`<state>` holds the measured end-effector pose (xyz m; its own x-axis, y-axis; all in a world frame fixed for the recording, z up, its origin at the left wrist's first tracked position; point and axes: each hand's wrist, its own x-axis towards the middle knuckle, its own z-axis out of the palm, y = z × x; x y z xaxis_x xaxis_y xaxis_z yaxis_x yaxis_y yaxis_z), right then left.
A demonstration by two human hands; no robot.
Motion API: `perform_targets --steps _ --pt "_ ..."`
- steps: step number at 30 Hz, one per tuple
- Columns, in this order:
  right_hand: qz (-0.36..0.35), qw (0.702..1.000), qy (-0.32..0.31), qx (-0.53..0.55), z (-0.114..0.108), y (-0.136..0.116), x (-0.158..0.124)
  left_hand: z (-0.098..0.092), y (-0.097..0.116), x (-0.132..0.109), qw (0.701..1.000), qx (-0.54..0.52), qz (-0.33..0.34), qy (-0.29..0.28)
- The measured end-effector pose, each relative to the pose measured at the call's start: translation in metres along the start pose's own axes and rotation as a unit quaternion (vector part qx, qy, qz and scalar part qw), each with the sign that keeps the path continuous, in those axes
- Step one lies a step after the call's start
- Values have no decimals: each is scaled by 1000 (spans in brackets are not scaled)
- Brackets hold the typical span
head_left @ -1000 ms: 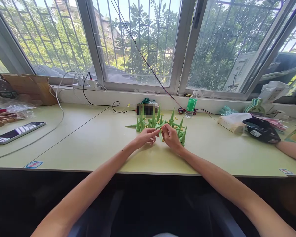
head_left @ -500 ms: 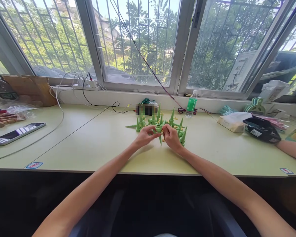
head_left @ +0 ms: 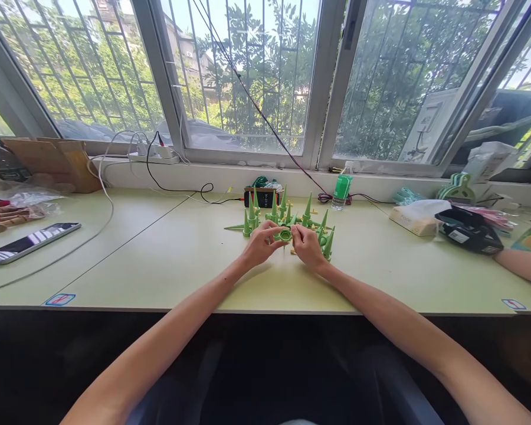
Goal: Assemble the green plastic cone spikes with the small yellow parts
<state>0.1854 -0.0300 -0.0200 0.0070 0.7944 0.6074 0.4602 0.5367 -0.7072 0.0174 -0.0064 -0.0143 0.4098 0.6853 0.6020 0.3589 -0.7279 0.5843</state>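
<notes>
My left hand is closed on a small green cone-shaped plastic piece, thumb below and fingers above. The piece is tilted so its round hollow end faces me. Against its right side my right hand is pinched shut; whatever lies between those fingertips is hidden. Behind and around the hands stand several green spiked cones, upright or lying, with small yellowish pegs among them. One cone group is just beyond my right hand.
A phone with a lit clock leans behind the cones. Near the window stands a bottle with a green label. To the right are a tissue pack, a black item and another person's arm. Leftward lies a phone beside a white cable.
The green piece has turned in my fingers: its open end now faces me, and the spike that pointed down below it is out of sight. Both hands stay almost in place.
</notes>
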Motion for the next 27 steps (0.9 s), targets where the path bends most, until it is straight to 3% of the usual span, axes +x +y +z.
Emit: perform_targets --steps 11,15,21,24,27 --pt "17 999 -4 31 1 -1 -2 0 4 1 1000 16 -14 3" --pt "25 999 8 46 -1 -5 -3 1 5 2 994 -54 -99 -11" --pt "7 999 5 41 0 -5 -4 -3 12 4 911 -286 -277 -108" --pt "4 999 -15 41 1 -3 -4 -5 14 3 876 -338 -302 -164" --pt "1 998 -29 50 2 -2 -4 -6 14 3 871 -355 -291 -174"
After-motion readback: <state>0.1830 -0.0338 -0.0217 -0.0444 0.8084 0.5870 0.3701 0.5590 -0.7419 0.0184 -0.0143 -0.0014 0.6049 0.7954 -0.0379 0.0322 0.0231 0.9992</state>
